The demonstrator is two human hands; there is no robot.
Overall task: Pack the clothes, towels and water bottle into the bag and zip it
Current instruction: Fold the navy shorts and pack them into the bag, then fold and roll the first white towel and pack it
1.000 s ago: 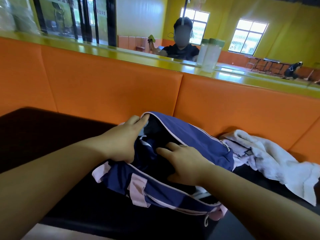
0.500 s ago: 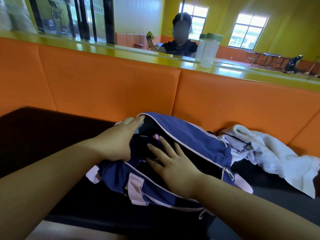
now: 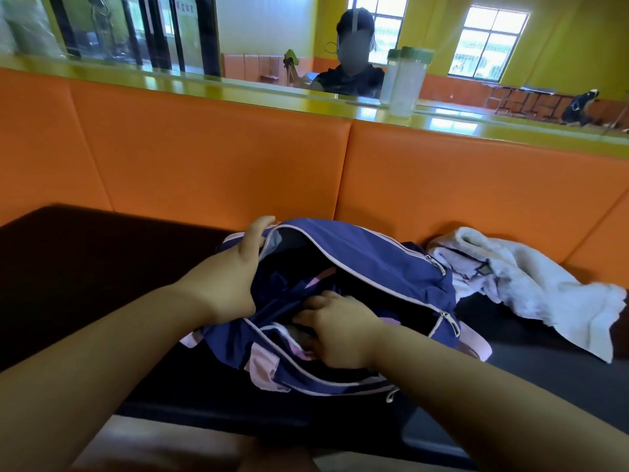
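My left hand (image 3: 235, 284) still holds the blue bag (image 3: 367, 267) open at its 9 o'clock edge, fingers curled over the rim. My right hand (image 3: 335, 330) has slid back toward me and now bunches up, pushing dark clothes (image 3: 289, 291) down inside. So the clothes look nearly packed. The white towel (image 3: 531, 284) lies out at 3 o'clock, not packed yet. The bottle (image 3: 406, 83) waits far off at 12 o'clock.

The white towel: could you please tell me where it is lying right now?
In the head view the white towel lies crumpled on the dark seat, right of the open blue bag and against the orange backrest, not yet packed.
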